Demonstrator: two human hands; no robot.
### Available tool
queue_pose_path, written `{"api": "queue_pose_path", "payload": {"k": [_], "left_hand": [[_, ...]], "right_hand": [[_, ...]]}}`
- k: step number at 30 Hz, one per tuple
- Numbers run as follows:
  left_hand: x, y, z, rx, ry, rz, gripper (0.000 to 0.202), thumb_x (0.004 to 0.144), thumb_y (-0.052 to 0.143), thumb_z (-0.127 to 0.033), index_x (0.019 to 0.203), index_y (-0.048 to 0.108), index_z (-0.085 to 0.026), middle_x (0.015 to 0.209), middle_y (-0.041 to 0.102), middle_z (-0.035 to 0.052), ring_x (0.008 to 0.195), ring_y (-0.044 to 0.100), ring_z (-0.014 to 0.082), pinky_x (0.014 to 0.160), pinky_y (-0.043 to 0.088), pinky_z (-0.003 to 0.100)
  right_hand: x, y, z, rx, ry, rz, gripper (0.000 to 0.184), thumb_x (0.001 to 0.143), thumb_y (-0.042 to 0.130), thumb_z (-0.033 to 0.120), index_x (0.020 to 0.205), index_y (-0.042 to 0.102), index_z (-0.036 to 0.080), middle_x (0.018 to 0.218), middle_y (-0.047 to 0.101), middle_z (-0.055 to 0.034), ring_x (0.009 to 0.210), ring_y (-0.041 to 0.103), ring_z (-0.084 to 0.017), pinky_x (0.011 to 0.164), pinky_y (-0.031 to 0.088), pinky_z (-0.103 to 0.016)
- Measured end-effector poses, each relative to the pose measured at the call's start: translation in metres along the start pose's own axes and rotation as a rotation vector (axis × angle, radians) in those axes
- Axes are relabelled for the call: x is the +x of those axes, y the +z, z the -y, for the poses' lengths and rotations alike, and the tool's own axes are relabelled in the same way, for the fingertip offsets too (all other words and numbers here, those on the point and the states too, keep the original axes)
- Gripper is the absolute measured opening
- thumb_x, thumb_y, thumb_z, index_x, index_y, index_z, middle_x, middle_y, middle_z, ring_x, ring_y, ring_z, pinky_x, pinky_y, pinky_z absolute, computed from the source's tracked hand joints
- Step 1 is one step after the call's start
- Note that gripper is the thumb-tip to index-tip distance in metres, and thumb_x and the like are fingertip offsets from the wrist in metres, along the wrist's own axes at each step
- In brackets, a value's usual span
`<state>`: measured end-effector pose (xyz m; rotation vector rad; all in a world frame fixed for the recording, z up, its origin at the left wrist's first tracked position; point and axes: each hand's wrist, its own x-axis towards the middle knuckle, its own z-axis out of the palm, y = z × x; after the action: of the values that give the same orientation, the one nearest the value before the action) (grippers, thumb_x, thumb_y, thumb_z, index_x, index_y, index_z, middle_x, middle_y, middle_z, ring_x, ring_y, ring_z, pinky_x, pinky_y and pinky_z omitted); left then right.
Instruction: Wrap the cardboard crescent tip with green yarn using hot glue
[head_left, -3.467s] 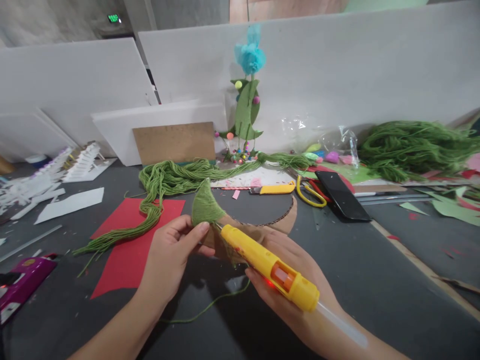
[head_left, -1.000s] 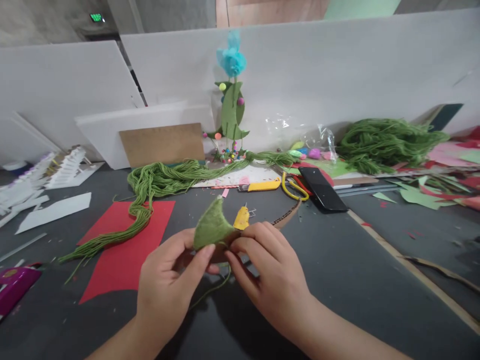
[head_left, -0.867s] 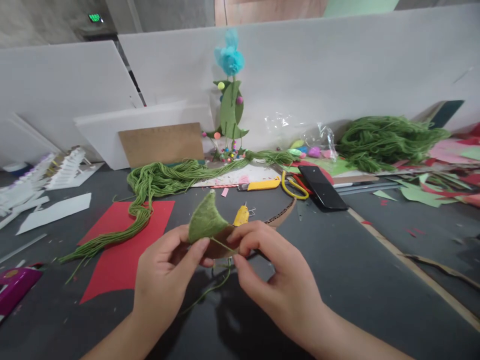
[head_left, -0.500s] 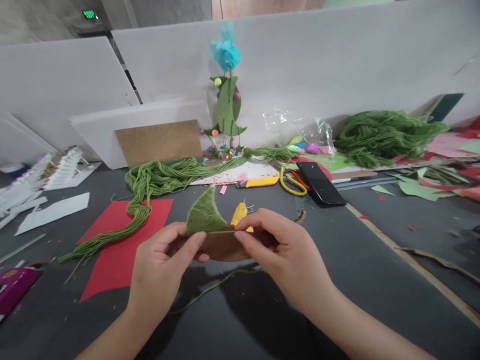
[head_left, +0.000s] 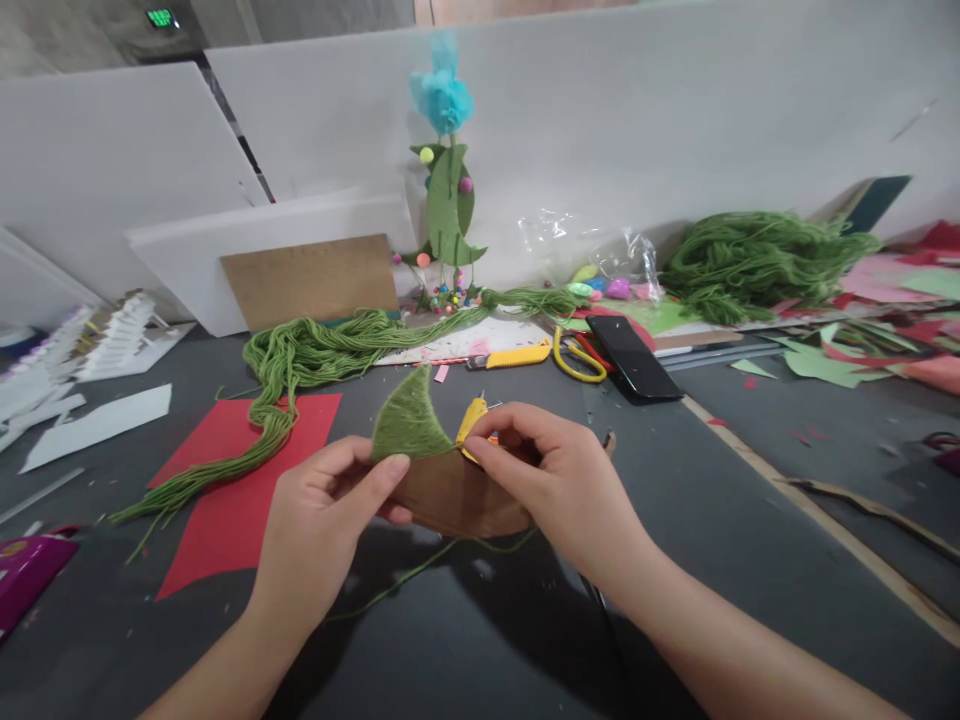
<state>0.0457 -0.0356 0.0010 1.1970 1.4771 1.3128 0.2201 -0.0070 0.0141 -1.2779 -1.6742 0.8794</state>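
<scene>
My left hand (head_left: 326, 520) is closed on a curved brown cardboard piece (head_left: 457, 492), thumb in front and fingers behind. The piece's upper left end is wrapped in green yarn and forms a pointed, leaf-like tip (head_left: 409, 415). With thumb and forefinger, my right hand (head_left: 555, 475) pinches the green yarn at the edge of the wrapped part. A loose strand of yarn (head_left: 405, 577) trails below the cardboard over the dark table. Just behind my right fingertips is a yellow glue gun (head_left: 471, 415), partly hidden by the hand and cardboard.
Behind lie a yellow utility knife (head_left: 517, 355), yellow-handled scissors (head_left: 577, 358) and a black phone (head_left: 634, 358). Green yarn hanks (head_left: 300, 355) lie partly over red paper (head_left: 225, 500). A blue-topped flower craft (head_left: 448, 200) stands against the white board. Paper scraps (head_left: 832, 360) cover the right side.
My right fingers have moved left and slightly up to the wrapped edge, baring more of the brown cardboard. The left hand keeps its hold. The view has shifted a little.
</scene>
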Motion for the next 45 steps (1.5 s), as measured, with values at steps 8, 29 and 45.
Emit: {"api": "queue_pose_path", "payload": {"k": [8, 29, 45], "left_hand": [[0.003, 0.000, -0.003, -0.032, -0.052, 0.052, 0.016, 0.069, 0.068, -0.033, 0.066, 0.065, -0.017, 0.060, 0.061, -0.0043, 0.048, 0.056, 0.0085, 0.046, 0.049, 0.019], [0.021, -0.043, -0.016, -0.086, -0.040, 0.372, 0.013, 0.067, 0.070, -0.029, 0.062, 0.067, -0.017, 0.052, 0.059, -0.0022, 0.046, 0.053, 0.0089, 0.042, 0.043, 0.018], [0.025, -0.016, 0.016, -0.415, -0.284, 0.712, 0.027, 0.066, 0.071, -0.039, 0.063, 0.063, -0.013, 0.056, 0.060, 0.0009, 0.048, 0.054, 0.0084, 0.043, 0.036, 0.016]], "right_hand": [[0.005, -0.001, 0.001, -0.003, 0.048, 0.075, 0.010, 0.076, 0.057, 0.024, 0.071, 0.062, 0.017, 0.056, 0.052, 0.0032, 0.055, 0.045, -0.010, 0.051, 0.033, -0.022], [0.011, -0.013, 0.031, -0.098, 0.026, 0.508, 0.012, 0.080, 0.053, 0.024, 0.070, 0.057, 0.019, 0.058, 0.044, 0.0047, 0.053, 0.037, -0.010, 0.048, 0.027, -0.022], [0.002, 0.025, 0.002, 0.547, -0.011, 0.529, 0.034, 0.075, 0.063, 0.023, 0.105, 0.047, 0.020, 0.051, 0.033, 0.0125, 0.048, 0.030, -0.007, 0.047, 0.025, -0.020]]}}
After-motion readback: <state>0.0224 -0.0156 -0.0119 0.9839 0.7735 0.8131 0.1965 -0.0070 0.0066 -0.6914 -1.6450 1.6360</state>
